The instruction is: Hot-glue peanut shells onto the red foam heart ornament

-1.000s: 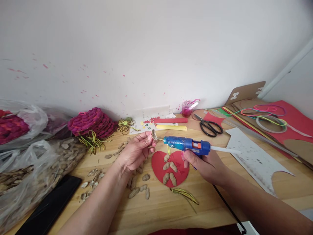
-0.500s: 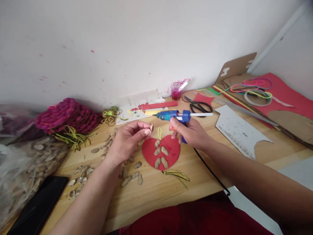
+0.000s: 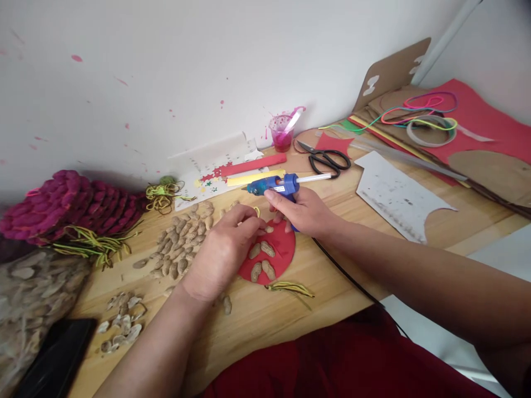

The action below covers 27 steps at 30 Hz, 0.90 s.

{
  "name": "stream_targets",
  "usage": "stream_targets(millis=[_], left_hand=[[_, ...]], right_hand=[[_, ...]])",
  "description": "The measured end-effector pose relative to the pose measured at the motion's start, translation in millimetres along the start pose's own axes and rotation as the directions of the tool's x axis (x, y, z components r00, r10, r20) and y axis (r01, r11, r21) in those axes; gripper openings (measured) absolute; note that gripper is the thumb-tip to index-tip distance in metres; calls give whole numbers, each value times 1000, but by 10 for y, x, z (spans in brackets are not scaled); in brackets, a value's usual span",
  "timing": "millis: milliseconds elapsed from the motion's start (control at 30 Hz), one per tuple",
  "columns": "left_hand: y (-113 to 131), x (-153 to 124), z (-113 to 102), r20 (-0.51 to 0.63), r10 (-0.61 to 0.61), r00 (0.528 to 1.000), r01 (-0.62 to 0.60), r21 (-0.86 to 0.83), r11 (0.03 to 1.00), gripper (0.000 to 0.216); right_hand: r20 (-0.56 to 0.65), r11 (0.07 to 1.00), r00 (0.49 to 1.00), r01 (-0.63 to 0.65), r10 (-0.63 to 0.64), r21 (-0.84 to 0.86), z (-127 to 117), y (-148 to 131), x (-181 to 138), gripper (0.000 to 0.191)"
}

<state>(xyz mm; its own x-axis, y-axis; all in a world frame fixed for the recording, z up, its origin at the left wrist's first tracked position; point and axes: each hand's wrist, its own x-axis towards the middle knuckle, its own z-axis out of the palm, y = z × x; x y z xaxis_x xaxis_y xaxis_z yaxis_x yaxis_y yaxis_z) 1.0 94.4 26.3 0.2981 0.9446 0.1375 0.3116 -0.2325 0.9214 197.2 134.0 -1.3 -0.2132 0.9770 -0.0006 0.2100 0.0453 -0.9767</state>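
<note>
While the left hand [image 3: 222,249] is bending over the left part of the red heart [image 3: 286,249], its fingertips are bunching together at a pale shell piece [image 3: 269,228] — whether they are gripping it, I cannot tell. The heart is lying to the right of that hand and partly under it, its axis running roughly away from the body; the left hand is sitting nearer. At the far right edge the right hand [image 3: 309,215] is wrapping firmly round a blue plastic glue gun [image 3: 276,187], nozzle pointing left. Materials, leftmost first: a clear bag [image 3: 37,309] is holding dry husks, a knobbly magenta stack [image 3: 53,202] is leaning, broken shells [image 3: 126,323] are showing pale insides, loose peanuts [image 3: 181,243] are heaping — ridged, waisted. Two slanting pairs of peanuts [image 3: 269,270] are resting on the heart; a stringy yellow-green tassel [image 3: 290,288] is lying at its near end. Farther right, black-handled scissors [image 3: 327,160] are lying open.
</note>
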Motion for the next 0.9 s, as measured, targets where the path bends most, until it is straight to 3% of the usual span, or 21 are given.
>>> stream_targets(millis=[400, 633, 767, 900], left_hand=[[-5, 4, -1, 105, 68, 992, -93, 257, 962, 24], [14, 0, -3, 184, 158, 970, -228, 469, 853, 19], [-6, -11, -19, 268, 163, 949, -300, 619, 726, 21], [-38, -9, -21, 274, 218, 937, -348, 658, 668, 19]], right_hand=[[-1, 995, 1000, 31, -32, -93, 0, -57, -25, 46], [-31, 991, 998, 47, -51, -129, 5, -72, -30, 44], [-26, 992, 999, 37, -40, -117, 6, -72, -33, 43], [-21, 993, 1000, 19, -22, -116, 7, -81, -40, 44]])
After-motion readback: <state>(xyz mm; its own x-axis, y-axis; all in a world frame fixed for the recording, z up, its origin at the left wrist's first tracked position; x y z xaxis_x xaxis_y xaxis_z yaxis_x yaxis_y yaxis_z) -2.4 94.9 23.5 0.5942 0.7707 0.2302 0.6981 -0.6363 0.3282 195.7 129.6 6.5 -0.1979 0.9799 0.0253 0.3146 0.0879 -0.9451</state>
